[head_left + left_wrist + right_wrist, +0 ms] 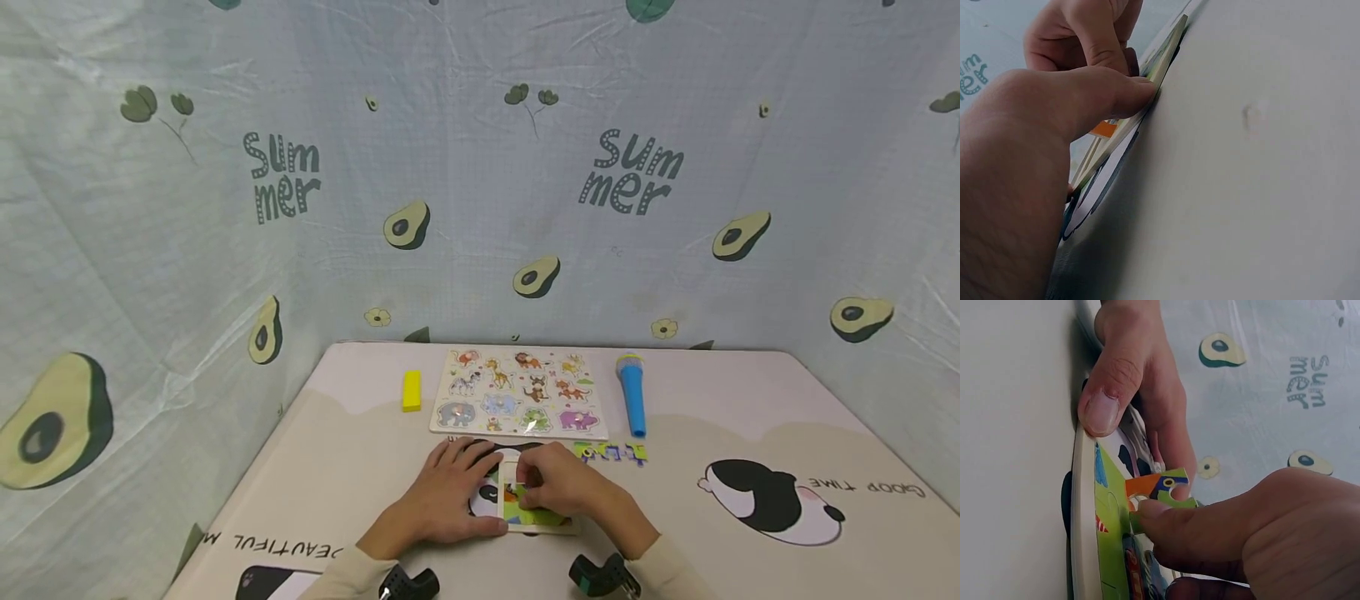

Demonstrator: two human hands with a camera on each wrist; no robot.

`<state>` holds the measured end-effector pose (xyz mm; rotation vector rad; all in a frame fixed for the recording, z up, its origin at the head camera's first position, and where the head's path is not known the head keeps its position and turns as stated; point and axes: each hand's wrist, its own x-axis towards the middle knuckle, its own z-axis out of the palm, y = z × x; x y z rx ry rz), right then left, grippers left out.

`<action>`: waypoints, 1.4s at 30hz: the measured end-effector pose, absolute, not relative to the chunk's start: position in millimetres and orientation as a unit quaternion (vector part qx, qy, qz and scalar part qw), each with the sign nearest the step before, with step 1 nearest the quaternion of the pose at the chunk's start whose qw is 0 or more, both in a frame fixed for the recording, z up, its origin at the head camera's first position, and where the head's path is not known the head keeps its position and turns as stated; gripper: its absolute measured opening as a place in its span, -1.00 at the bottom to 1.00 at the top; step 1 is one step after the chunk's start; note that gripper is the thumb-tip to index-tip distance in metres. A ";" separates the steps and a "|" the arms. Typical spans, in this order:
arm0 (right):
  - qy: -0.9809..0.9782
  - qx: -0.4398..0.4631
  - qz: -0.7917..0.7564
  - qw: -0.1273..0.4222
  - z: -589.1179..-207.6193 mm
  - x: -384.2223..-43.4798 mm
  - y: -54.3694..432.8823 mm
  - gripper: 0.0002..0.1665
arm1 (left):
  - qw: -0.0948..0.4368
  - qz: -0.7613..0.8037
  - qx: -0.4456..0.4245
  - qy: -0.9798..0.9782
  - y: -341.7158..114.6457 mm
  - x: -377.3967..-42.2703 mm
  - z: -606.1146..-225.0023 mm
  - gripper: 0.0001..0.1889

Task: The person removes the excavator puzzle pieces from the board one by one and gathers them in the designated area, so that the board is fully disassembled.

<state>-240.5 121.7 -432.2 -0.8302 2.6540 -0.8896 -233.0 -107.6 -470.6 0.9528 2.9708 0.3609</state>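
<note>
A small jigsaw puzzle [536, 517] with a pale frame and a green picture lies at the table's near middle. My left hand [447, 493] spreads over its left side with the fingers fairly straight. In the right wrist view, the left thumb [1102, 412] presses on the frame's edge [1087, 506]. Over the puzzle, my right hand [564, 482] pinches a jigsaw piece [1175, 485] of green, orange and dark blue between thumb and fingers. The piece stands tilted above the fitted part of the picture. The left wrist view shows the frame [1171, 53] edge-on beneath the left thumb.
Behind the puzzle lies an animal picture board [517, 392]. A yellow block [412, 392] stands left of it, a blue toy microphone [632, 396] right of it. Several loose jigsaw pieces [611, 452] lie beyond the right hand. A printed curtain [480, 167] hangs behind the table [697, 400].
</note>
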 end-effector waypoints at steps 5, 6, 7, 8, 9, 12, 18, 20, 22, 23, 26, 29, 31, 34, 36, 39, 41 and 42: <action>0.886 -0.295 -0.340 0.111 -430.2 -242.5 125.3 -0.82 | 0.003 0.116 0.297 0.948 -106.5 -232.7 -469.9 -0.01; 0.884 -0.294 -0.345 0.110 -428.9 -243.4 126.6 -0.84 | 0.001 0.116 0.296 0.948 -106.4 -232.8 -469.7 -0.01; 0.883 -0.295 -0.349 0.106 -427.0 -244.2 128.4 -0.87 | 0.000 0.117 0.295 0.948 -106.3 -233.0 -469.4 -0.01; 0.882 -0.295 -0.353 0.102 -424.7 -245.0 130.5 -0.89 | 0.000 0.118 0.295 0.948 -106.2 -233.1 -469.3 -0.01; 0.882 -0.293 -0.357 0.096 -422.3 -246.0 133.4 -0.91 | 0.000 0.120 0.295 0.948 -106.1 -233.3 -469.0 -0.01; 0.885 -0.286 -0.362 0.068 -416.3 -249.5 144.4 -0.90 | 0.000 0.125 0.296 0.947 -106.4 -234.4 -468.9 -0.01; 0.890 -0.245 -0.383 0.033 -412.5 -255.1 171.2 -0.87 | -0.003 0.111 0.299 0.948 -108.0 -234.4 -471.6 0.01; 0.887 -0.238 -0.393 0.037 -412.5 -256.2 180.8 -0.89 | -0.004 0.109 0.302 0.947 -108.1 -234.1 -473.0 0.01; 0.884 -0.234 -0.403 0.049 -412.0 -257.2 190.2 -0.89 | -0.003 0.111 0.303 0.946 -107.9 -234.0 -474.1 0.01; 0.881 -0.234 -0.407 0.057 -412.2 -257.7 194.5 -0.89 | -0.002 0.113 0.303 0.946 -107.8 -233.7 -474.5 0.01; 0.873 -0.238 -0.417 0.083 -414.2 -261.2 206.8 -0.89 | 0.001 0.116 0.302 0.946 -107.4 -232.7 -474.2 0.00; 0.867 -0.231 -0.428 0.106 -417.3 -264.3 215.3 -0.87 | 0.002 0.117 0.301 0.946 -107.1 -231.5 -472.7 0.00; 0.865 -0.221 -0.435 0.118 -419.8 -265.3 219.2 -0.83 | 0.002 0.118 0.301 0.946 -107.1 -230.8 -471.3 0.00; 0.866 -0.206 -0.437 0.127 -422.6 -265.5 223.0 -0.80 | 0.001 0.119 0.302 0.946 -107.2 -230.4 -470.0 -0.01; 0.868 -0.201 -0.434 0.130 -424.3 -265.5 225.3 -0.79 | -0.002 0.120 0.304 0.945 -107.3 -230.4 -469.5 -0.01; 0.870 -0.195 -0.433 0.135 -426.5 -265.6 227.2 -0.78 | -0.005 0.121 0.307 0.944 -107.5 -230.9 -469.8 -0.01; 0.871 -0.188 -0.433 0.138 -428.3 -265.9 227.9 -0.77 | -0.006 0.121 0.306 0.944 -107.4 -231.1 -469.6 -0.01; 0.871 -0.184 -0.434 0.141 -428.8 -265.8 227.9 -0.77 | -0.005 0.120 0.306 0.945 -107.3 -231.1 -469.5 -0.01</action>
